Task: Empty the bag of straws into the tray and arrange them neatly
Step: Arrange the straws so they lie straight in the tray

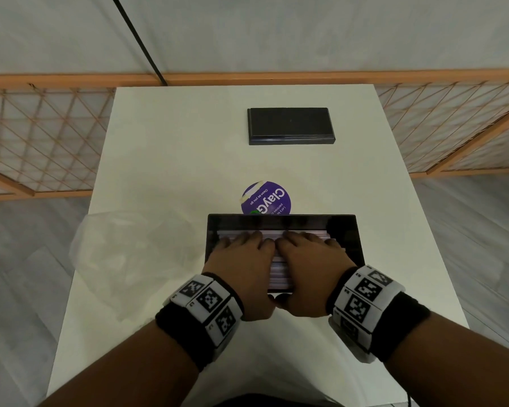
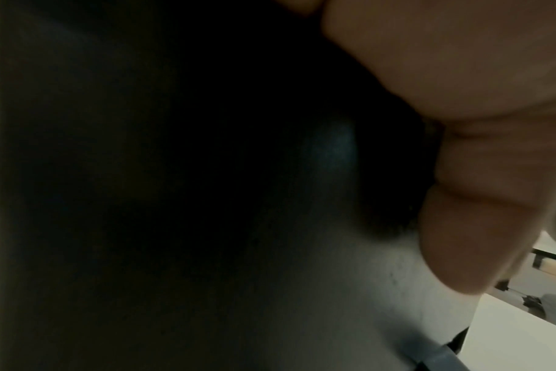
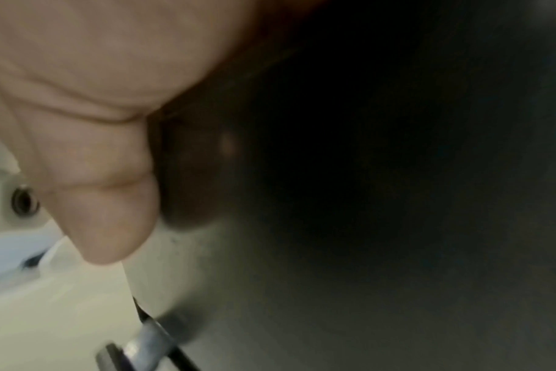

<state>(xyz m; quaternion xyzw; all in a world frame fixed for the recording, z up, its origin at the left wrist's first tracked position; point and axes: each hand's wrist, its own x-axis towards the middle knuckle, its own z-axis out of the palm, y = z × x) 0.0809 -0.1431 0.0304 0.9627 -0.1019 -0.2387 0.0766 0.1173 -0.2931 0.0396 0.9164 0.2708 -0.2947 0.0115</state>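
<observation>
A black rectangular tray [image 1: 347, 230] sits near the table's front, filled with pale straws [image 1: 276, 268] lying left to right. Both hands lie flat on the straws, side by side, fingers pointing away. My left hand [image 1: 241, 254] covers the tray's left half and my right hand [image 1: 312, 254] the right half; the thumbs reach down over the tray's near edge. The empty clear plastic bag [image 1: 130, 251] lies crumpled to the left of the tray. Both wrist views are dark; only my left thumb [image 2: 473, 226] and my right thumb [image 3: 102, 205] show against the tray wall.
A second black tray or lid [image 1: 291, 126] lies at the far side of the white table [image 1: 159, 142]. A purple round sticker [image 1: 266, 198] sits just behind the near tray. A wooden lattice fence [image 1: 41, 136] runs behind the table.
</observation>
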